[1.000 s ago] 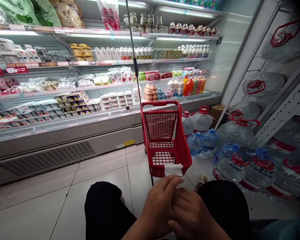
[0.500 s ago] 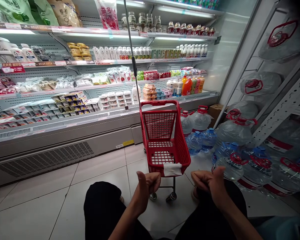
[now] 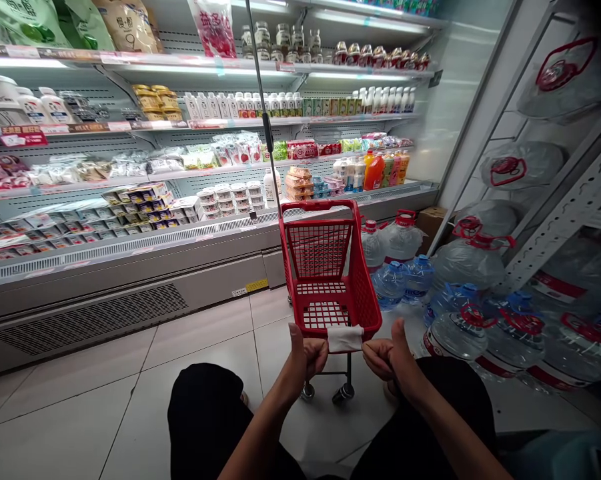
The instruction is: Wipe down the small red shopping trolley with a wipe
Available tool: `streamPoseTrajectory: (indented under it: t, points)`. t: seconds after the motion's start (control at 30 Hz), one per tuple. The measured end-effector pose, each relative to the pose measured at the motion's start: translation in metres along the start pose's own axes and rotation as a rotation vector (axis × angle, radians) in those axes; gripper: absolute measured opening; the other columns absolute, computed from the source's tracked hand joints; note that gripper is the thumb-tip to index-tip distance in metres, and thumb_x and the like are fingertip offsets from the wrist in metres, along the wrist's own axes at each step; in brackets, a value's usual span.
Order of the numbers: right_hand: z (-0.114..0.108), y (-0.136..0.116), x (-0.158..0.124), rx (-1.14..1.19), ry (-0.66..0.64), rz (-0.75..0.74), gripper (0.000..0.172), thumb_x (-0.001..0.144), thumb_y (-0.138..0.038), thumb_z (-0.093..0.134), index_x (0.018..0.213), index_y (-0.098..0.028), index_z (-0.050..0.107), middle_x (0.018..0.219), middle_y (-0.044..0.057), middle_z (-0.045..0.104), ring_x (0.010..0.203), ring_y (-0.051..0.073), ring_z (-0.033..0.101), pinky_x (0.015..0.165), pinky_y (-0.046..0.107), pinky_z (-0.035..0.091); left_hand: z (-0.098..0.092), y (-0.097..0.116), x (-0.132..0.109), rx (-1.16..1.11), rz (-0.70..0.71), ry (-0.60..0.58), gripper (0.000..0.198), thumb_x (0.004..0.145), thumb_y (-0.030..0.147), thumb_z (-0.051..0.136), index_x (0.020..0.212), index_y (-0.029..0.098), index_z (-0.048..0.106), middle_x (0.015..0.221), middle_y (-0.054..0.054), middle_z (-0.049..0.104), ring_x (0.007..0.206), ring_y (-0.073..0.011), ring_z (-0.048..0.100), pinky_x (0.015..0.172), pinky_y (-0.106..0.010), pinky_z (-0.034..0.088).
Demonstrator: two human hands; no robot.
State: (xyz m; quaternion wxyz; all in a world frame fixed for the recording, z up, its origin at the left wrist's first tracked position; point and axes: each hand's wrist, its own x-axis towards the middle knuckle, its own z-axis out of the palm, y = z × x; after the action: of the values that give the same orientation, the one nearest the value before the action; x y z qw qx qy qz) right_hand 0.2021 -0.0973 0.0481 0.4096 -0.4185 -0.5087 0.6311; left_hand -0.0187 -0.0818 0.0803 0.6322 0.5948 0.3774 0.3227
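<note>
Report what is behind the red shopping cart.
Behind the red shopping cart stands a refrigerated display case, with a red-capped jug showing past the cart's right side. The cart hides part of the case's base, so anything there cannot be seen.

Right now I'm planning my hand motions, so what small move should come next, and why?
Probably uncurl the fingers: the left hand and right hand are both curled, thumbs up, with nothing visibly held. In this view they flank the white piece on the red cart's near edge, so gripping anything there would likely need open fingers.
</note>
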Motion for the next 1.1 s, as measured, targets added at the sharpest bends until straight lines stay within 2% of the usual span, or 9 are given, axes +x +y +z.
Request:
streamPoseTrajectory:
  t: [0.13,0.23,0.33,0.4,0.47,0.63,0.77,0.9,1.1]
  points:
    - [-0.003,0.003,-0.001,-0.039,0.04,-0.055,0.088,0.076,-0.098,-0.009,0.051,-0.025,0.033,0.044,-0.005,0.024,0.042,0.009,0.017,0.045,0.029,0.014,0.001,0.0,0.0,0.06,0.042,0.007,0.09,0.08,0.091,-0.018,0.058,0.023,0.037,0.05,0.006,0.025,0.047,-0.0098,0.019,0.05,-0.027,0.016]
    - [-0.008,0.0,-0.004,-0.186,0.223,-0.221,0.082,0.093,-0.088,0.012,0.063,-0.023,0.051,0.056,0.001,0.048,0.051,0.012,0.04,0.05,0.028,0.034,0.001,0.002,-0.002,0.309,0.157,0.139,0.083,0.095,0.083,-0.003,0.068,0.022,0.047,0.057,0.002,0.042,0.053,-0.0133,0.039,0.053,-0.027,0.033]
    - [-0.015,-0.001,-0.004,-0.552,0.466,-0.41,0.048,0.106,-0.06,0.037,0.115,-0.027,0.069,0.115,0.008,0.072,0.101,0.022,0.067,0.083,0.034,0.054,0.005,0.0,-0.001,0.805,0.409,0.269,0.051,0.109,0.06,0.032,0.106,0.022,0.066,0.102,-0.007,0.072,0.097,-0.0229,0.066,0.084,-0.037,0.054]
    - [-0.018,0.005,0.0,-0.882,0.522,-0.506,0.047,0.108,-0.041,0.035,0.151,-0.034,0.051,0.155,0.005,0.054,0.143,0.027,0.05,0.112,0.044,0.046,0.013,-0.008,0.004,1.119,0.569,0.269,0.038,0.11,0.042,0.041,0.139,0.024,0.058,0.142,-0.01,0.064,0.133,-0.0265,0.057,0.108,-0.045,0.049]
    - [-0.02,0.017,0.007,-1.156,0.488,-0.561,0.06,0.106,-0.026,0.028,0.165,-0.037,0.028,0.17,-0.001,0.036,0.158,0.026,0.028,0.126,0.052,0.031,0.024,-0.022,0.015,1.347,0.653,0.254,0.047,0.109,0.029,0.042,0.154,0.021,0.045,0.161,-0.01,0.049,0.15,-0.0258,0.043,0.12,-0.046,0.041]
    - [-0.027,0.053,0.034,-1.222,0.462,-0.582,0.067,0.106,-0.02,0.025,0.169,-0.033,0.005,0.17,0.002,0.034,0.157,0.02,0.032,0.126,0.05,0.036,0.051,-0.07,0.058,1.585,0.656,0.32,0.053,0.105,0.018,0.04,0.156,0.008,0.043,0.165,-0.013,0.042,0.153,-0.0235,0.04,0.124,-0.038,0.037]
    - [-0.036,0.062,0.05,-1.223,0.445,-0.56,0.064,0.108,-0.023,0.023,0.169,-0.032,0.003,0.166,0.004,0.042,0.151,0.02,0.042,0.125,0.051,0.037,0.051,-0.096,0.079,1.648,0.656,0.371,0.053,0.105,0.021,0.041,0.157,0.008,0.044,0.163,-0.014,0.045,0.151,-0.0239,0.044,0.124,-0.042,0.039]
    - [-0.043,0.06,0.053,-1.263,0.434,-0.524,0.063,0.11,-0.031,0.024,0.169,-0.029,0.002,0.169,0.005,0.036,0.152,0.021,0.042,0.125,0.051,0.037,0.029,-0.101,0.072,1.629,0.7,0.364,0.055,0.108,0.026,0.042,0.161,0.013,0.037,0.164,-0.011,0.045,0.152,-0.0226,0.042,0.126,-0.042,0.035]
    - [-0.046,0.059,0.052,-1.292,0.445,-0.49,0.062,0.111,-0.036,0.025,0.169,-0.029,0.004,0.168,0.004,0.039,0.151,0.022,0.043,0.125,0.05,0.038,-0.025,-0.087,0.046,1.525,0.685,0.389,0.06,0.109,0.037,0.044,0.165,0.018,0.03,0.164,-0.01,0.046,0.153,-0.0246,0.041,0.127,-0.045,0.034]
